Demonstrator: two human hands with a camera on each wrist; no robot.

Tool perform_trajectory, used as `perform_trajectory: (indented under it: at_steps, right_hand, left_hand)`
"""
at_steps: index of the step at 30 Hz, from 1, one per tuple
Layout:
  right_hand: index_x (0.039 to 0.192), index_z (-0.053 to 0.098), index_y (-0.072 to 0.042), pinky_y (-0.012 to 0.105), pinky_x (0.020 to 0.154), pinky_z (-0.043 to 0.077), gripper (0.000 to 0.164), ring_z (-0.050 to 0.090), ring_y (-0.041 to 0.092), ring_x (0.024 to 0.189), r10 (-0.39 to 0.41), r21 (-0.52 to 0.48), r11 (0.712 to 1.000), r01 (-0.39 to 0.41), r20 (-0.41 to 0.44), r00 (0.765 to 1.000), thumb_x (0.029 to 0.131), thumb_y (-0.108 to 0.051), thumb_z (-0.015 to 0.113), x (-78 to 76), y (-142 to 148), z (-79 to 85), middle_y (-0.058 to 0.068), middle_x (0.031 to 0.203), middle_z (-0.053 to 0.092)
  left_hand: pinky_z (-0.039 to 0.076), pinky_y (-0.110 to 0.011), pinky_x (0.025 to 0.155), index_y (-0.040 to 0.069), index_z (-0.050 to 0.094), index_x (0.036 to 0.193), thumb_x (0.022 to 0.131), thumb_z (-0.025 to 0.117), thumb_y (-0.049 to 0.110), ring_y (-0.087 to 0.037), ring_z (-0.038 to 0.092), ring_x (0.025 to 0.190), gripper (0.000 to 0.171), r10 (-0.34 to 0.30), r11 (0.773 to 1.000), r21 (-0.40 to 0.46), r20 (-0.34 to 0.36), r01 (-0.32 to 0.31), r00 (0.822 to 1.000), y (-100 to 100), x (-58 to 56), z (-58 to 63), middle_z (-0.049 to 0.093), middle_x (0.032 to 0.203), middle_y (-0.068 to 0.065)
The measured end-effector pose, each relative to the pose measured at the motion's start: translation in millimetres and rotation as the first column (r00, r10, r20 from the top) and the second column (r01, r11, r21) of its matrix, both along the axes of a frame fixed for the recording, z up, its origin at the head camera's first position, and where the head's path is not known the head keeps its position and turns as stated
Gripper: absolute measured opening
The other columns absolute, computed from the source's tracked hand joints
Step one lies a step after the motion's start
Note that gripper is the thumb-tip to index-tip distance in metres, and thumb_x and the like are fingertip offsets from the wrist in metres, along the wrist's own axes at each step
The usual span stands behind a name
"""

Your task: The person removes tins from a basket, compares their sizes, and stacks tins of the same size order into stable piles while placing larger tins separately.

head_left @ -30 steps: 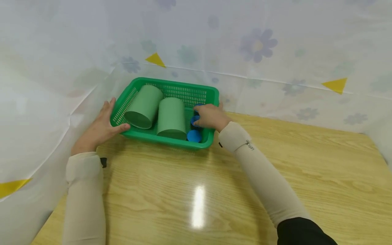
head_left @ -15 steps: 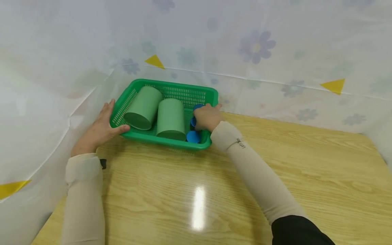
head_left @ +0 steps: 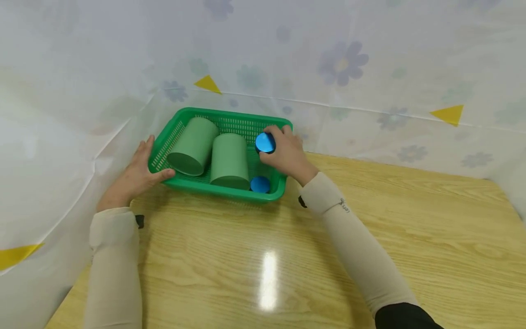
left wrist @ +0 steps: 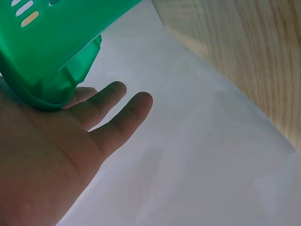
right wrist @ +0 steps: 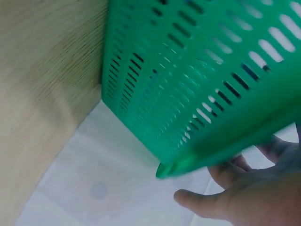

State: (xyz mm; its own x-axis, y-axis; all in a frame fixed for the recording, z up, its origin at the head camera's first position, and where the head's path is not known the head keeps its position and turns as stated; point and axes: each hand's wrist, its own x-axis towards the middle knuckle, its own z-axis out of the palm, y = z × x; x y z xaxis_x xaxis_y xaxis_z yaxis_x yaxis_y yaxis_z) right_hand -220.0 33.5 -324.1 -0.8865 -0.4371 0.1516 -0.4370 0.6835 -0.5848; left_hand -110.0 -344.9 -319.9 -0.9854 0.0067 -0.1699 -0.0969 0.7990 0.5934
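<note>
In the head view, a green plastic basket (head_left: 222, 193) stands against the back wall sheet. My left hand (head_left: 130, 176) rests at its left end, thumb over the front rim and fingers spread straight outside, as the left wrist view also shows. With thumb and fingers, my right hand (head_left: 287, 153) grips a small dark round piece with a shiny blue top (head_left: 265, 142), inside the basket's right end. A second blue-topped piece (head_left: 260, 184) lies in the front right corner. Beside them, two pale green cylinders, one on the left (head_left: 194, 146) and one in the middle (head_left: 230, 160), lie on their sides.
The wooden table (head_left: 205, 256) extends in front and to the right. A white flower-print sheet (head_left: 386, 82) hangs close behind the basket and along the left, with yellow triangles on it. Slotted basket walls (right wrist: 188, 94) fill much of the right wrist view.
My right hand reached down among the three blue-topped pieces, then came up gripping one. Only one other blue top shows now. The left hand and the basket stay almost still.
</note>
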Motion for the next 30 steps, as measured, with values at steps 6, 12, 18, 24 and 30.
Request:
perform_trajectory:
  at_steps: [6, 12, 18, 24, 30]
  right_hand:
    - [0.147, 0.048, -0.013, 0.048, 0.091, 0.049, 0.063, 0.051, 0.032, 0.108, -0.006, -0.225, 0.974, 0.017, 0.05, 0.999, 0.091, -0.028, 0.071, 12.1, 26.8, 5.5, 0.02, 0.135, 0.04]
    - [0.146, 0.047, -0.006, 0.049, 0.091, 0.047, 0.061, 0.05, 0.031, 0.108, -0.027, -0.293, 0.956, 0.031, 0.019, 0.999, 0.092, -0.021, 0.07, 20.5, 61.7, -3.0, 0.016, 0.142, 0.047]
    - [0.151, 0.044, -0.008, 0.053, 0.09, 0.046, 0.064, 0.052, 0.036, 0.108, -0.115, -0.301, 0.946, 0.123, 0.044, 0.992, 0.094, -0.018, 0.07, 22.4, 89.3, -18.3, 0.018, 0.142, 0.05]
    - [0.155, 0.038, -0.007, 0.055, 0.092, 0.045, 0.068, 0.051, 0.039, 0.11, -0.166, -0.295, 0.939, 0.177, 0.059, 0.984, 0.096, -0.023, 0.068, 14.2, 102.4, -26.8, 0.023, 0.146, 0.046]
    - [0.157, 0.035, -0.008, 0.056, 0.093, 0.045, 0.071, 0.05, 0.039, 0.112, -0.189, -0.27, 0.939, 0.214, 0.119, 0.975, 0.096, -0.024, 0.068, 5.2, 107.4, -34.4, 0.023, 0.149, 0.042]
  left_hand:
    - [0.008, -0.073, 0.111, 0.029, -0.024, 0.157, 0.096, 0.066, 0.052, -0.042, -0.017, 0.149, 0.111, 0.001, 1.0, 0.017, -0.007, -0.001, 1.0, -4.2, 1.6, -0.6, -0.027, 0.163, -0.01]
    - [0.007, -0.073, 0.111, 0.028, -0.025, 0.157, 0.095, 0.064, 0.055, -0.04, -0.019, 0.149, 0.112, -0.005, 1.0, 0.017, -0.001, 0.005, 1.0, -9.9, 2.0, -0.5, -0.028, 0.163, -0.009]
    - [0.007, -0.073, 0.111, 0.027, -0.024, 0.158, 0.096, 0.065, 0.051, -0.042, -0.016, 0.149, 0.111, -0.002, 1.0, 0.024, -0.014, 0.002, 1.0, -18.4, 4.0, -1.0, -0.026, 0.164, -0.009]
    - [0.005, -0.07, 0.113, 0.025, -0.023, 0.158, 0.097, 0.065, 0.049, -0.04, -0.016, 0.15, 0.11, 0.002, 1.0, 0.014, -0.033, -0.001, 0.999, -29.6, 8.6, 0.7, -0.024, 0.165, -0.009]
    - [0.006, -0.074, 0.111, 0.024, -0.023, 0.158, 0.098, 0.064, 0.05, -0.046, -0.014, 0.148, 0.109, 0.014, 1.0, 0.016, -0.031, -0.013, 0.999, -37.0, 14.6, -0.6, -0.024, 0.164, -0.012]
